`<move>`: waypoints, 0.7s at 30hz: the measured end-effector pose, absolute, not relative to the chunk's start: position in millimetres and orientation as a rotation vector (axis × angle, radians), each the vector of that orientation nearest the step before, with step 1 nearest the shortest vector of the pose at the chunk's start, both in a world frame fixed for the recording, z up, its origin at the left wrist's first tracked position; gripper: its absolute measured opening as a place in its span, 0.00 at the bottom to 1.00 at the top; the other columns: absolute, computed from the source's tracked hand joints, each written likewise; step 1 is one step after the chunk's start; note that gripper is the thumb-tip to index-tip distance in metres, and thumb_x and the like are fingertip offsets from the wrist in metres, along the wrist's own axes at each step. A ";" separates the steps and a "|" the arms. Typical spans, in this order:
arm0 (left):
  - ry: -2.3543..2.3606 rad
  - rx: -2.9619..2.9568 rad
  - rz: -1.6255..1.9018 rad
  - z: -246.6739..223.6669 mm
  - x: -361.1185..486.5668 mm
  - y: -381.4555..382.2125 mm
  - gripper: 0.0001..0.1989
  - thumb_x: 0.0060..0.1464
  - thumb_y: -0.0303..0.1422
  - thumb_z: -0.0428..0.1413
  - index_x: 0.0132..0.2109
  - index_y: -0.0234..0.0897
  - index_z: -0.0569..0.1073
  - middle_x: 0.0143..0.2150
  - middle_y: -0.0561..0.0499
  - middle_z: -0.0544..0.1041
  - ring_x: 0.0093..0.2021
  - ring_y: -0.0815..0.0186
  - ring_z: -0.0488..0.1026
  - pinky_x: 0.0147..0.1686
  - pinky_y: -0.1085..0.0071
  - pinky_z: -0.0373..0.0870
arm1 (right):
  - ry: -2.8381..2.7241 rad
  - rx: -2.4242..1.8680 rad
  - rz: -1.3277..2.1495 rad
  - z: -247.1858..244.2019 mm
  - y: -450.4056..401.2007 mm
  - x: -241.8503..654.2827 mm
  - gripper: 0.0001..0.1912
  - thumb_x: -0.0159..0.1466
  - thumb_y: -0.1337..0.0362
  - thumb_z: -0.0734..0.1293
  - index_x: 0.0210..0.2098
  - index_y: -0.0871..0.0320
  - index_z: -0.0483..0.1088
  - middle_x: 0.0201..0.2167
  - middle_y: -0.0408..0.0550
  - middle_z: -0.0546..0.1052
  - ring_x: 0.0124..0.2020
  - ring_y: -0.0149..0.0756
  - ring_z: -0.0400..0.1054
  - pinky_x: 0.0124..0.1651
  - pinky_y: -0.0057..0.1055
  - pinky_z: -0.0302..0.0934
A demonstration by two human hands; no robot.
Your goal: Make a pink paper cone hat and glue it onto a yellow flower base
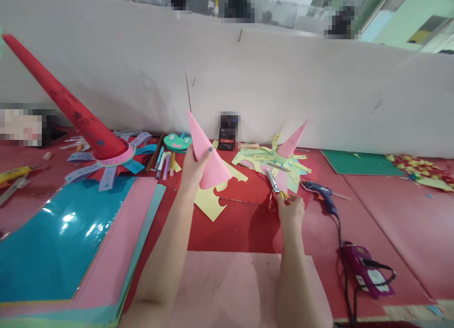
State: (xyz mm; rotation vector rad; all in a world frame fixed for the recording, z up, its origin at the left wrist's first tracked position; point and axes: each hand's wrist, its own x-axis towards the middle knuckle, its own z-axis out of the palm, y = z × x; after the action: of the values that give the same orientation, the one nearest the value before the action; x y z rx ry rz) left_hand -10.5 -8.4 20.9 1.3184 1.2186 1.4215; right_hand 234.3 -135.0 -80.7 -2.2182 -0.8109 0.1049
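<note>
A pink paper cone (209,162) is held up by my left hand (196,169), its point tilted up and to the left. My right hand (291,210) is closed on the handles of a pair of scissors (272,180), whose blades point up and away to the left. Beneath and between the hands lie yellow paper scraps (210,204) on the red table (227,228). Just beyond the scissors stands a smaller pink cone (292,140) with yellow paper strips around its base.
At left, a tall red cone (81,115) stands beyond stacked coloured sheets (64,243). Markers (165,165) and a phone (227,136) sit near the white wall. A glue gun (324,195) with its cord and a purple box (365,269) are at right.
</note>
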 end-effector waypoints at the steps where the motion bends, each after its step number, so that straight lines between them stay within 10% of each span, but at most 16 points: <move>1: 1.208 1.330 1.414 21.9 -9.8 -9.8 0.20 0.47 0.43 0.61 0.45 0.41 0.70 0.44 0.47 0.77 0.47 0.55 0.73 0.45 0.61 0.70 | -0.821 -2.190 0.081 -76.1 -136.2 229.8 0.25 0.56 0.51 0.61 0.45 0.63 0.67 0.40 0.61 0.72 0.42 0.49 0.66 0.43 0.40 0.60; 21: 1.013 1.548 1.199 22.2 9.3 -25.4 0.30 0.50 0.42 0.59 0.59 0.41 0.63 0.57 0.44 0.71 0.55 0.53 0.69 0.52 0.58 0.69 | -1.303 -1.237 1.215 30.3 -82.3 160.6 0.24 0.58 0.50 0.68 0.50 0.53 0.71 0.52 0.49 0.74 0.55 0.41 0.67 0.55 0.37 0.63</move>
State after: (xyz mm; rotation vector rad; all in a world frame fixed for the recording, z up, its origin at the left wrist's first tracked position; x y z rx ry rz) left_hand 9.3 -25.4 22.2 1.5483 1.0133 1.1994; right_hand 160.6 -82.3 30.3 -1.2375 -1.3026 1.2155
